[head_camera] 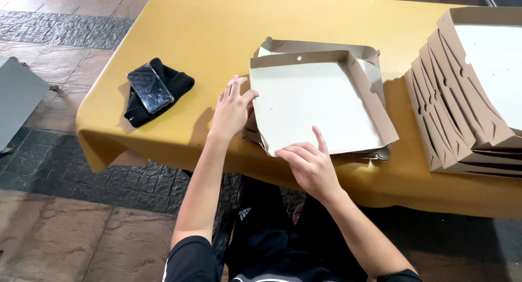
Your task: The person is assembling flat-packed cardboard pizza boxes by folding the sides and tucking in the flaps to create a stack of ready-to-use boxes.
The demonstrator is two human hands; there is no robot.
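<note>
A partly folded cardboard box [315, 102], pale inside with brown raised walls at the back and right, lies on a small pile of flat box blanks on the yellow table [206, 32]. My left hand [231, 110] rests against the box's left edge with its fingers spread. My right hand [307, 162] presses on the box's near edge, index finger stretched onto the pale floor. Neither hand grips anything.
A stack of several folded cardboard boxes [467, 97] leans at the table's right end. A phone [150, 88] lies on a black cloth [173, 82] near the left edge. Stone floor surrounds the table, and a grey panel [19, 97] sits at far left.
</note>
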